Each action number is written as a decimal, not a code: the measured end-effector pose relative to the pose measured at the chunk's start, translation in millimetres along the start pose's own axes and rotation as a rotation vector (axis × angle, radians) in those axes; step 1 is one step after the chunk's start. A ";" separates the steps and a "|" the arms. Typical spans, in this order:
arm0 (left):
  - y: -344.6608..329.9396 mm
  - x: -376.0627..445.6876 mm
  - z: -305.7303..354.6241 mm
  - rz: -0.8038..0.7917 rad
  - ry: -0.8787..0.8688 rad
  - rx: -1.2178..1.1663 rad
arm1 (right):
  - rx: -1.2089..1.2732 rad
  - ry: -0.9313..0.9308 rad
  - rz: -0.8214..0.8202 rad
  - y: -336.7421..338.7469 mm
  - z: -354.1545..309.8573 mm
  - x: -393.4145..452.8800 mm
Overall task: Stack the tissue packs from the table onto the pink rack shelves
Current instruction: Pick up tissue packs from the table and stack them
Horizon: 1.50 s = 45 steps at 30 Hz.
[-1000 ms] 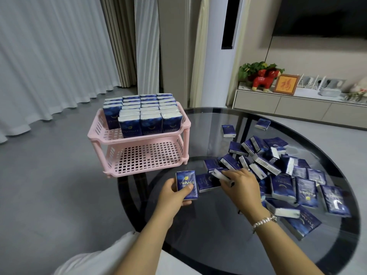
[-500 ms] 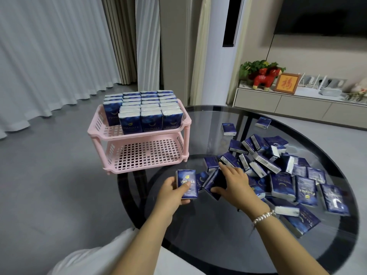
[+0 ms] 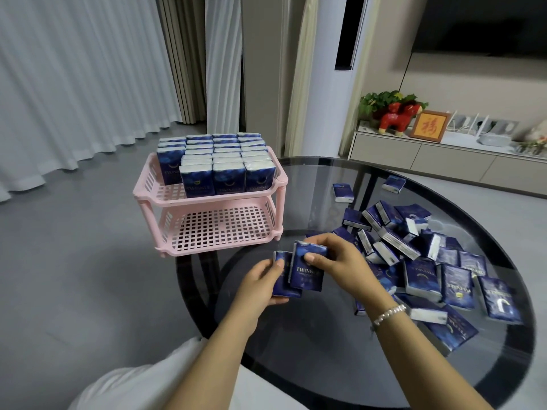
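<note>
Tissue packs, dark blue with white ends, lie in a loose heap point(image 3: 414, 253) on the right side of my round glass desk point(image 3: 296, 365), some flat, some on edge, a few leaning on each other. Two more packs lie apart from the heap toward the far rim.

From the head view, my left hand point(image 3: 260, 285) is curled round one pack point(image 3: 282, 275), thumb on its front face and fingers behind it, holding it upright just above the glass. My right hand point(image 3: 337, 261) pinches a second pack point(image 3: 306, 270) by its top end, thumb on the front and fingers over the top edge. This second pack stands upright, overlapping the front of the left one and touching it. A beaded bracelet point(image 3: 387, 313) sits on my right wrist.

Beyond my hands, at the left edge of the desk, stands the pink rack point(image 3: 207, 199) with two shelves. Its upper shelf point(image 3: 165, 192) carries upright packs in tidy rows, with some bare grid at the front left corner. Its lower shelf point(image 3: 219, 229) shows only its pink grid.

Behind the desk, a low cabinet point(image 3: 444, 161) holds a red toy animal point(image 3: 395, 118) and a framed picture point(image 3: 429, 125).
</note>
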<state>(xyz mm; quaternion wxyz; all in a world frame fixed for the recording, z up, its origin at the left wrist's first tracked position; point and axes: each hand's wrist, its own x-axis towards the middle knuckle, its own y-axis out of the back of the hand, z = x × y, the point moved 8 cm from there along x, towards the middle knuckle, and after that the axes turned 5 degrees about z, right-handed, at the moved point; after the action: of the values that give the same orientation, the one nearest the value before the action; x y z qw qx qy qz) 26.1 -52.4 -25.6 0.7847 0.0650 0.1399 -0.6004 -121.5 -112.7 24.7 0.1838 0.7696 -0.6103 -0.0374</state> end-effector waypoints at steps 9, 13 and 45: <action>-3.5 0.8 -1.1 -0.077 -0.059 0.047 | 0.027 -0.011 0.037 -18.3 -3.4 6.6; 14.8 6.9 -1.8 0.095 -0.026 -0.029 | -0.380 -0.154 0.094 2.5 19.4 19.9; 5.4 7.2 -3.5 0.084 -0.075 0.128 | 0.262 -0.113 0.111 -4.5 11.6 -2.7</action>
<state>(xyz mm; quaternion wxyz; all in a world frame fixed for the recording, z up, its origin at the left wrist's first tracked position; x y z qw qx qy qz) 32.5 -56.6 -31.4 0.8081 0.0981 0.0689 -0.5767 -121.2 -112.0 12.0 0.0488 0.7488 -0.6609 0.0095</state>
